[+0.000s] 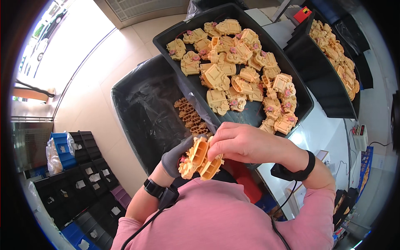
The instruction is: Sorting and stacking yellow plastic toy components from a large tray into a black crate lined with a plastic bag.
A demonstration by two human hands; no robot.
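Observation:
In front of my chest is a cream-yellow plastic housing (196, 155), with ribbed hollow compartments facing up and a bit of pink at its left side. My left hand (173, 160), in a grey glove, is closed around its left side. My bare right hand (238, 141) pinches its right edge; the fingertips are partly hidden behind the part. Just beyond, a black tray (160, 43) carries many similar housings (216, 78), some with pink pieces and thin wires. Left of that tray is a black bin lined with clear plastic (143, 106), holding a row of stacked brownish-yellow parts (191, 116).
At the right, another black bin (318, 79) is heaped with housings on a white table (323, 125). Black and blue crates (71, 183) stand on the floor at the left. Cables run from the bands on both my wrists. A red object (302, 15) lies at the far right.

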